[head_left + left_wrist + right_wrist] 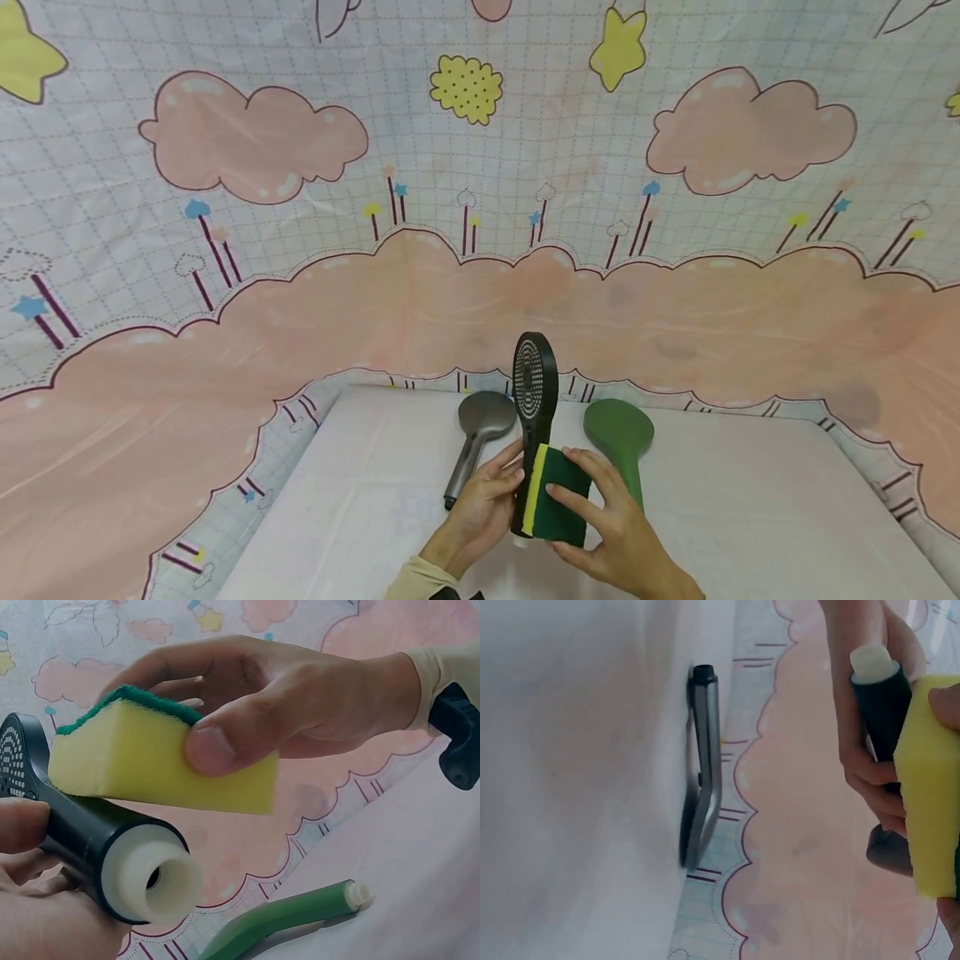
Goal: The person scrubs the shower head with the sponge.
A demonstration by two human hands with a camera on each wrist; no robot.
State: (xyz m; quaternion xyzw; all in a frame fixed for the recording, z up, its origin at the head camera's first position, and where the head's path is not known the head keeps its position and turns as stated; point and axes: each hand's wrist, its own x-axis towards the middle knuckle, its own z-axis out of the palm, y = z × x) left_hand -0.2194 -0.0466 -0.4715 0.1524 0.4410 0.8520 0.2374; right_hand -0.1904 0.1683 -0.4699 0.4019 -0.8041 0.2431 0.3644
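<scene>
Upright above the table, a black shower head (551, 383) is gripped round its handle by my left hand (483, 504). A sponge (566, 500), yellow with a dark green scouring side, is pinched by my right hand (626, 525). In the head view the green side lies under the right fingers and the yellow side faces the handle. The left wrist view shows the yellow foam (157, 761) against the top of the handle, near the white threaded end (157, 881). Part of the left hand is hidden behind the handle and sponge.
A grey shower head (487, 417) lies on the white table (337, 500) to the left, a green shower head (621, 429) to the right. Behind the table hangs a patterned cloth (450, 308) with pink clouds and stars.
</scene>
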